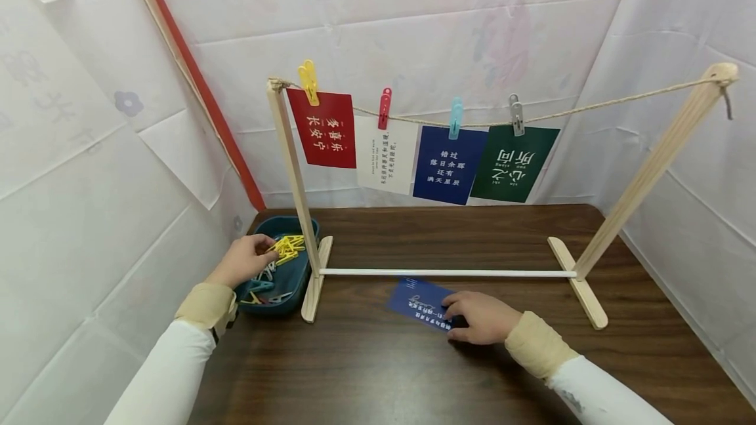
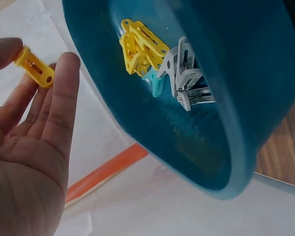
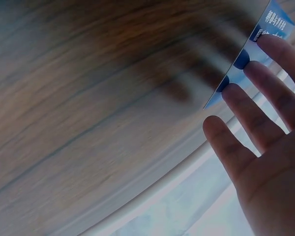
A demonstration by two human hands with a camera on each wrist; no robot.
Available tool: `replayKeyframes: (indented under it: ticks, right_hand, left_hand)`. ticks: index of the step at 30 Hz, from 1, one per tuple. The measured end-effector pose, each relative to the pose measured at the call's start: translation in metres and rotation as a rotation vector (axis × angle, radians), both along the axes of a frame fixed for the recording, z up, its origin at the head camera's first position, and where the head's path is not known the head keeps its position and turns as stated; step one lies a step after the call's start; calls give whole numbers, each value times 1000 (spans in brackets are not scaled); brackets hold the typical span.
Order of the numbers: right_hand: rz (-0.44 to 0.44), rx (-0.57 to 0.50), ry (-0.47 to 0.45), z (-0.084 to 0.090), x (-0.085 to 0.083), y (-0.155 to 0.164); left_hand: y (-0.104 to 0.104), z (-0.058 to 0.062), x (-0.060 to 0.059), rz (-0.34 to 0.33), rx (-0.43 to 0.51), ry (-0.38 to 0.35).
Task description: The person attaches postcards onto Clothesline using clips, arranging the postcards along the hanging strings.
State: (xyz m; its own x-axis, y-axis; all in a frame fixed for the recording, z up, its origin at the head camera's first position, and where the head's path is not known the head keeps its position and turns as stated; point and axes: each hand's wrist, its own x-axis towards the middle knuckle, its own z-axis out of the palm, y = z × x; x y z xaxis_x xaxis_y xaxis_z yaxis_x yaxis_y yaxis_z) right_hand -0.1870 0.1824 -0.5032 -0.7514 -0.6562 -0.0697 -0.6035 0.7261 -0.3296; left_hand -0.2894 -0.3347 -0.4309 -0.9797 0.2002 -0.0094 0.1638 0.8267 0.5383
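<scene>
A yellow clip (image 2: 35, 67) is pinched between the thumb and fingertips of the left hand (image 1: 243, 260), just over the teal tray (image 1: 295, 284) of loose clips at the left foot of the wooden rack (image 1: 292, 169). In front of the rack's crossbar, the right hand (image 1: 481, 317) lies with fingers spread on a blue card (image 1: 419, 303) flat on the worktop (image 1: 378, 372). Four cards hang clipped on the rack's string.
</scene>
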Motion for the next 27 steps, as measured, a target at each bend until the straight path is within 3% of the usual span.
replayKeyframes:
  ticks: [4,10,18,27]
  right_hand:
    - [-21,-8,-1,0,1,7]
    - [-36,-20,20,2,4,21]
    - [-88,-11,-14,7,5,38]
    - [-102,0,15,10,4,55]
  left_hand:
    - [-1,4,6,16,11,43]
    - [-1,12,12,6,18,52]
    - [-1,23,18,13,20,131]
    - [2,28,19,86,42,231]
